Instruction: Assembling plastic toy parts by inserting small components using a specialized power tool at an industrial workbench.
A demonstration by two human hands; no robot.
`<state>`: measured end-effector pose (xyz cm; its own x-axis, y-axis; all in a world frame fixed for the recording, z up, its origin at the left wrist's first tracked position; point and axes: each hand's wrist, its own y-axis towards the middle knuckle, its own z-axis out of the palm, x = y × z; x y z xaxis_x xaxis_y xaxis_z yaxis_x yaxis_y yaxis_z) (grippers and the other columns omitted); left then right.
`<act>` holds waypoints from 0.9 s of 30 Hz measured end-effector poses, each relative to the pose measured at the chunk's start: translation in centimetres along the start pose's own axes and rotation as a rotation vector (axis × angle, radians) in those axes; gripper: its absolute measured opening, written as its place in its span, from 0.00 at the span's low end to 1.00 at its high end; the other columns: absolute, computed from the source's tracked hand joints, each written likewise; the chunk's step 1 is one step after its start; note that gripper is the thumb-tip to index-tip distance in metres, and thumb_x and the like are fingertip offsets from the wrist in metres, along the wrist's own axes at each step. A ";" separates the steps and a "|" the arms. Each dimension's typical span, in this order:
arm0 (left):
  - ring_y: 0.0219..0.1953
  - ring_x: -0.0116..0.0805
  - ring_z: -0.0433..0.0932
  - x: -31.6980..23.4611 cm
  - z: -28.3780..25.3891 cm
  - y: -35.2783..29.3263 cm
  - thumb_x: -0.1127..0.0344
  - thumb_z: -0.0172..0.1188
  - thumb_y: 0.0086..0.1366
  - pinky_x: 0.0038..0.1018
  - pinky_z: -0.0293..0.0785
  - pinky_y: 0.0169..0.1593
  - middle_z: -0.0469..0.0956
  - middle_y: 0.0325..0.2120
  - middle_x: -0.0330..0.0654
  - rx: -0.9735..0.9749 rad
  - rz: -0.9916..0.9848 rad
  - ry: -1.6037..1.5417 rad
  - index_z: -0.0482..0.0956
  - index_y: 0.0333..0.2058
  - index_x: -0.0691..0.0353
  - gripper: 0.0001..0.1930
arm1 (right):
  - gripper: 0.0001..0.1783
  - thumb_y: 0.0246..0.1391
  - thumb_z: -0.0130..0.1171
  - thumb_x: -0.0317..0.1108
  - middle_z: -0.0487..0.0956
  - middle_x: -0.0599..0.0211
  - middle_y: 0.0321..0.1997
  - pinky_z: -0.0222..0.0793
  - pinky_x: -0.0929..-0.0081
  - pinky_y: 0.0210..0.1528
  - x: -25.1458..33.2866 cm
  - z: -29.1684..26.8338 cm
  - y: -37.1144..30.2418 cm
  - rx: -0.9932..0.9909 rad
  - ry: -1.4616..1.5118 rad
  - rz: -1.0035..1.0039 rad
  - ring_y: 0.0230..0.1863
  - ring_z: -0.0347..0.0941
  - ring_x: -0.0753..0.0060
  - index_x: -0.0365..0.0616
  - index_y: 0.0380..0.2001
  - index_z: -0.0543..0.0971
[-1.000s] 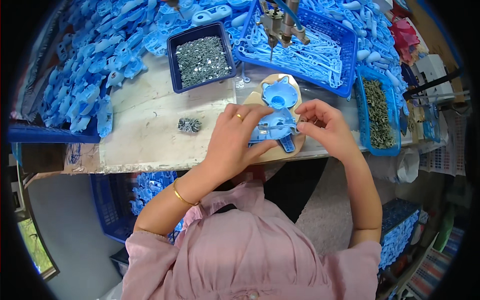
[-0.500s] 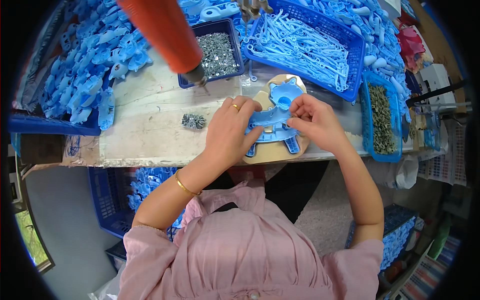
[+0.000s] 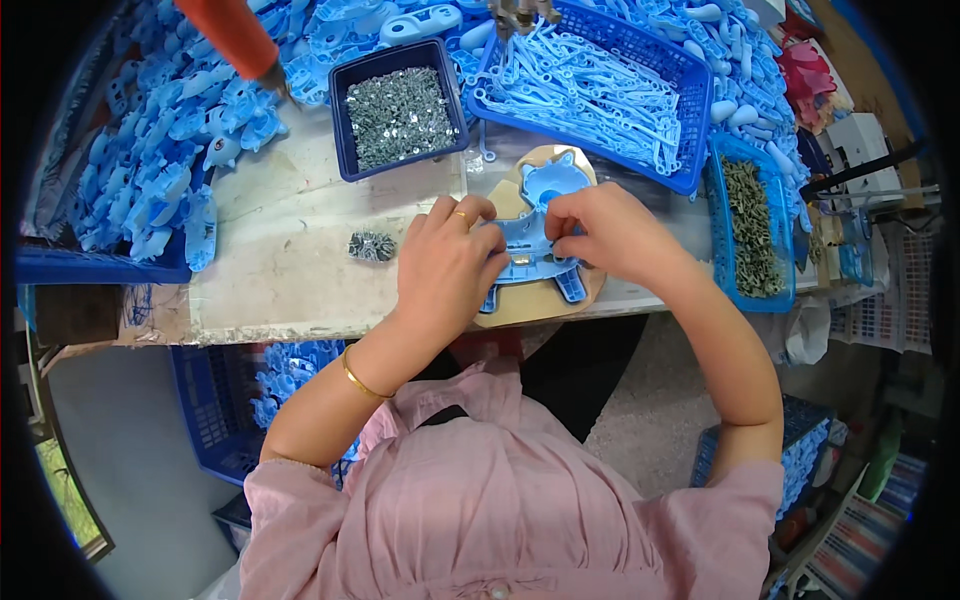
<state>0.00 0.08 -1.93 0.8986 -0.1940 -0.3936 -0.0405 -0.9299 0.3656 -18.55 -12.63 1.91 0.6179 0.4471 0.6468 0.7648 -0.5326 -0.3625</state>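
A light-blue plastic toy-like shell [image 3: 520,238], hollow side up with a rounded eared end and two short legs, lies on a tan shaped board [image 3: 530,303] near the table's front edge. My left hand [image 3: 447,255] grips the shell's left side, fingers curled and thumb on its edge. Over the right part of the shell, my right hand [image 3: 610,232] pinches with thumb and forefinger; whatever is between the tips is hidden. A small brass-coloured metal piece [image 3: 520,260] sits in the shell between my hands. Left of my left hand lies a small heap of metal pins or screws [image 3: 371,246].
An orange-red power screwdriver [image 3: 238,38] hangs at upper left. Behind are a dark bin of small metal parts [image 3: 458,128] and a blue basket of light-blue rods [image 3: 695,140]. A tray of screws [image 3: 722,235] stands right. Blue shell pieces [image 3: 160,180] pile up left.
The screwdriver has swung away toward the upper left. My right hand has closed in over the shell, its fingers tighter together. The whole view has shifted slightly.
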 end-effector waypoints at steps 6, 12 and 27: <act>0.44 0.39 0.73 -0.3 -0.3 0.5 0.64 0.69 0.52 0.36 0.71 0.44 0.77 0.42 0.34 0.046 0.009 0.119 0.82 0.25 0.56 0.05 | 0.11 0.40 0.72 0.26 0.72 0.60 0.35 0.70 0.60 0.44 -0.5 0.2 0.5 -0.199 -0.259 -0.164 0.41 0.73 0.55 0.45 0.30 0.83; 0.41 0.38 0.74 0.2 -0.3 0.0 0.61 0.67 0.56 0.35 0.70 0.42 0.77 0.40 0.35 0.061 -0.030 0.001 0.83 0.31 0.56 0.07 | 0.19 0.49 0.67 0.26 0.77 0.60 0.42 0.71 0.62 0.45 4.8 1.1 2.2 -0.574 -0.133 -0.371 0.45 0.76 0.58 0.42 0.46 0.77; 0.39 0.42 0.75 13.0 -5.2 3.2 0.65 0.65 0.56 0.36 0.73 0.42 0.78 0.30 0.38 -0.131 -0.053 0.307 0.82 0.29 0.54 0.03 | 0.30 0.64 0.59 0.37 0.77 0.52 0.51 0.73 0.61 0.50 24.3 -7.3 6.7 -0.313 0.397 -0.167 0.50 0.77 0.63 0.37 0.64 0.63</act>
<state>13.86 -3.82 -1.50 0.9884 -0.0247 -0.1497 0.0483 -0.8843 0.4645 0.22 -10.59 20.14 0.3292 0.2705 0.9047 0.7183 -0.6936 -0.0540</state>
